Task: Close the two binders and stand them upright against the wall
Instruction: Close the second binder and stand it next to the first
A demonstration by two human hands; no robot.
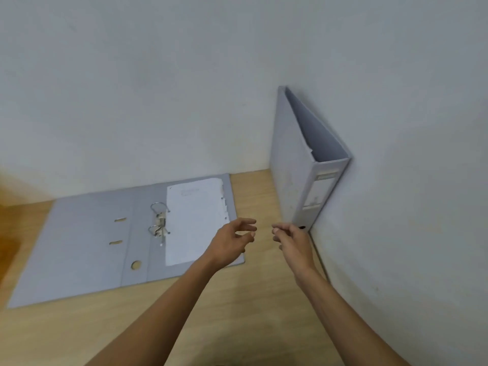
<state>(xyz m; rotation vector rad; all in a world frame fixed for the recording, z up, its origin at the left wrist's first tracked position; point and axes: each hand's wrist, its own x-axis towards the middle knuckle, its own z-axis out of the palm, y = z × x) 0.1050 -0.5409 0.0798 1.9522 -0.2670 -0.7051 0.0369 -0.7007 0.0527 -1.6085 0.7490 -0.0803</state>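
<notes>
We find one grey binder (298, 165) closed and standing upright in the corner, its far edge at the back wall (132, 88) and its right cover along the side wall (422, 154), with the labelled spine facing us. The second binder (84, 249) lies flat and open on the wooden table (237, 313), to the left of the standing one, its back edge close to the back wall. Its ring mechanism (159, 223) sits at the centre, with a sheet of white paper (195, 220) lying on the right-hand cover; we cannot tell whether the rings are latched. We note a strip of bare table between the open binder's right edge and the upright binder. The left hand (232, 243) hovers over the right edge of the open binder, fingers loosely spread and curled, holding nothing. The right hand (290, 240) hovers just in front of the foot of the upright binder's spine, fingers likewise loosely curled and empty; we cannot tell whether it touches the spine. The two hands are near each other, fingertips apart. Nothing else lies on the visible table.
</notes>
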